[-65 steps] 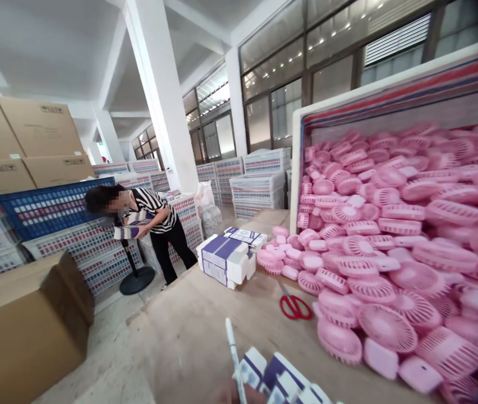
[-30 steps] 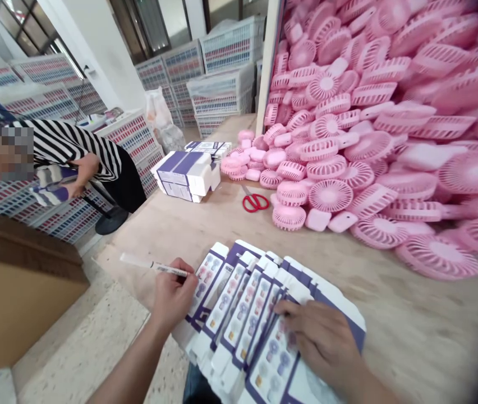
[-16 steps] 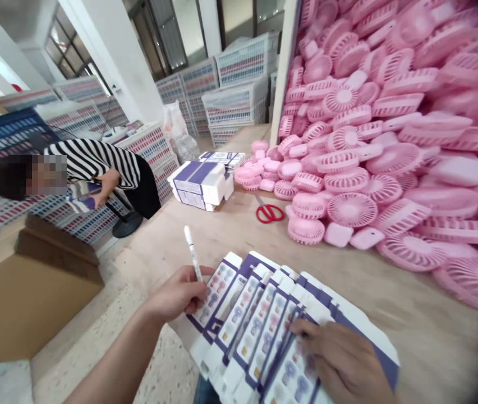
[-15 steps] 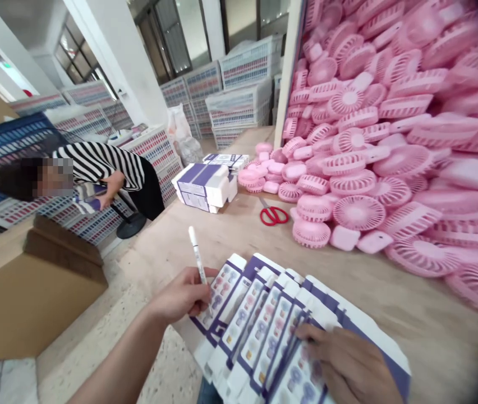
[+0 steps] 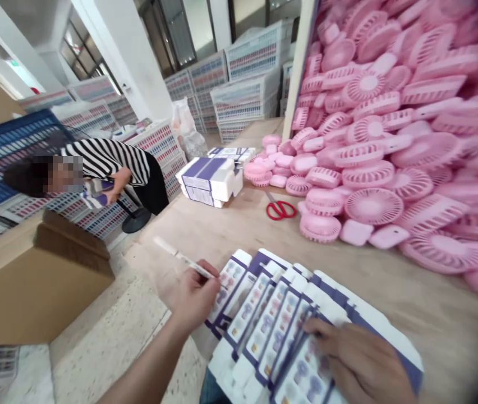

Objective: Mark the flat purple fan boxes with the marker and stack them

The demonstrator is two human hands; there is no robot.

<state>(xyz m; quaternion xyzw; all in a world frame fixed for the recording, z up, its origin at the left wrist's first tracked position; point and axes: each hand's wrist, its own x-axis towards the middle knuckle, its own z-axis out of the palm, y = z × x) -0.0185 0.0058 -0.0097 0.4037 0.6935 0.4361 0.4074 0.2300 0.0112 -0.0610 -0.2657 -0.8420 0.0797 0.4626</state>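
Note:
A white pen [image 5: 188, 261] is pinched in my left hand [image 5: 197, 292], tilted low with its capped end toward the upper left. That hand is over the leftmost of several flat purple-and-white cartons [image 5: 264, 314], which overlap like a fan at the table's near edge. Pictures of small coloured fans show on their panels. My right hand [image 5: 357, 359] rests on the cartons at the right, fingers curled, and whether it grips one is hard to tell.
Pink handheld fans [image 5: 373, 205] are heaped at the right. Red-handled scissors [image 5: 281, 210] lie before them. Stacked cartons [image 5: 209, 179] stand behind. At left are a large cardboard box [image 5: 32, 280] and a bending person [image 5: 113, 163] in stripes holding small boxes.
The pen has swung from nearly upright to a low leftward slant as my left hand turned. The view has shifted slightly; my right hand stays on the cartons.

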